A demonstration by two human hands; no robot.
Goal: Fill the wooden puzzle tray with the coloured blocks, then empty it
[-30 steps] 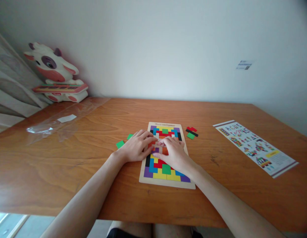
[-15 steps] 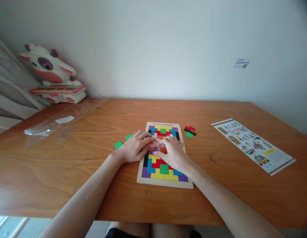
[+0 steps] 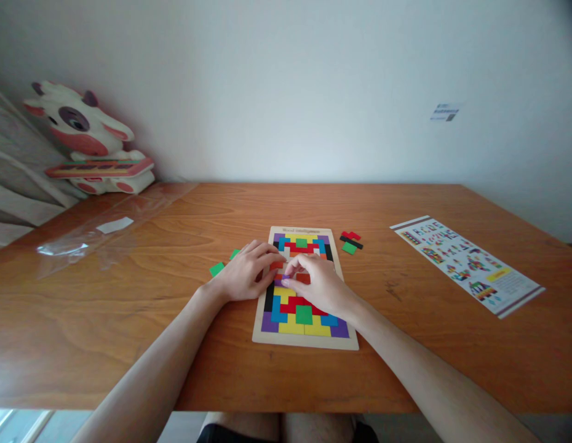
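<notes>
Puzzle board [image 3: 306, 343] lies flat mid-desk [image 3: 212, 381], toward the near edge, colored pieces [image 3: 304, 315] set in it. Left hand [image 3: 246, 271] over board's left side, fingers loosely curved; can't tell if it holds anything. Right hand [image 3: 320, 283] has thumb and fingertip nearly together at a purple piece [image 3: 286, 278]; grip partly hidden, can't confirm a grasp. Risk: fingertips crowded this close could knock set pieces loose or seat one crooked; left hand could sweep the green square [image 3: 216, 269] just beside it. Board's far rim seems to read "Wood Intelligence". Printed sheet [image 3: 516, 289] farther right, text too small. Label [image 3: 445, 112] on wall [image 3: 290, 98], unreadable.
</notes>
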